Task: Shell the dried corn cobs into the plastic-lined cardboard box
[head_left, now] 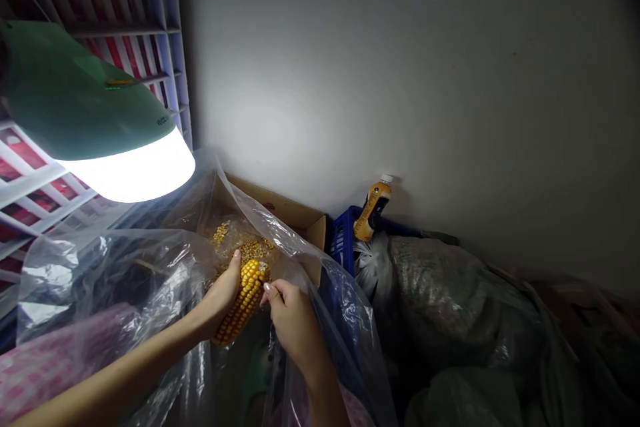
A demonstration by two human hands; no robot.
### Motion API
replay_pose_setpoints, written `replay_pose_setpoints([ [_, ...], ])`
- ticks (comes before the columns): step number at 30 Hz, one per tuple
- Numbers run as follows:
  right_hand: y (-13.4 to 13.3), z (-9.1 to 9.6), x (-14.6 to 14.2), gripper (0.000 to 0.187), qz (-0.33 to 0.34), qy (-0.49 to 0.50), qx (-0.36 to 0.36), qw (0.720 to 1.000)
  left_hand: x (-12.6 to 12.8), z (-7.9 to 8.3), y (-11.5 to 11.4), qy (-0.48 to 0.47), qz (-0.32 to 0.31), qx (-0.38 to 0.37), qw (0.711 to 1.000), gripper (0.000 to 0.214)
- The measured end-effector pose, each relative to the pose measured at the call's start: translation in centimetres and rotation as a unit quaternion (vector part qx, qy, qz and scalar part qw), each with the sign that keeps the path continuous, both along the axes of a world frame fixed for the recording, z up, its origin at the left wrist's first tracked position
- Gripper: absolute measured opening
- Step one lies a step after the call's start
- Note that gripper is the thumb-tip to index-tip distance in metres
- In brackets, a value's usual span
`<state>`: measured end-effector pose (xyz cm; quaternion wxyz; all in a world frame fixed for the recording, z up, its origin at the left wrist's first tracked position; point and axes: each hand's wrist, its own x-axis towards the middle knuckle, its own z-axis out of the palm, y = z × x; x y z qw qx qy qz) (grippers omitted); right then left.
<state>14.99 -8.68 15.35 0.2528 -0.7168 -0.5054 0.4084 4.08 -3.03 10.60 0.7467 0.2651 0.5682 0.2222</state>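
Observation:
My left hand [225, 293] is wrapped round a yellow corn cob [243, 302], its thumb lying along the upper side. Kernels cover most of the cob, with a small dark gap near its upper right end. At that gap my right hand [290, 310] is closed, thumb against the bent forefinger; whether a kernel sits between them I cannot make out. Both hands are over a clear plastic bag [345, 300], spread wide inside a cardboard box [280, 203]. Loose corn kernels [255, 250] lie in the bag beyond the cob.
A lit green lamp [95, 100] hangs close on the left, before a white plastic crate [173, 47]. Right of the box stand a blue basket [343, 240], a tilted orange bottle [373, 210] and filled sacks [450, 293]. A pale wall [400, 80] rises behind.

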Motion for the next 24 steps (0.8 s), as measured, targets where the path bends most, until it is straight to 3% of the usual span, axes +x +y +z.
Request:
replay_pose_setpoints([
  [3,0.1,-0.3,-1.0,0.029,-0.022,-0.041,-0.007,0.999,0.4,0.0,-0.3,-0.016,0.056,-0.075,0.995,0.05],
  [7,0.6,-0.6,-1.8,0.029,-0.032,-0.089,-0.014,0.995,0.6,-0.2,-0.5,-0.001,0.13,-0.105,0.986,0.039],
  [14,1.3,-0.5,-2.1,0.03,-0.033,-0.166,-0.029,0.985,0.4,-0.2,-0.7,-0.034,0.118,-0.1,0.987,0.036],
  [18,1.4,-0.7,-2.3,0.032,-0.043,-0.151,-0.012,0.988,0.3,-0.3,-0.7,-0.045,0.105,-0.086,0.99,0.034],
  [24,1.4,-0.4,-1.8,0.03,-0.045,-0.15,-0.005,0.988,0.3,0.0,-0.5,-0.084,0.135,-0.092,0.983,0.031],
])
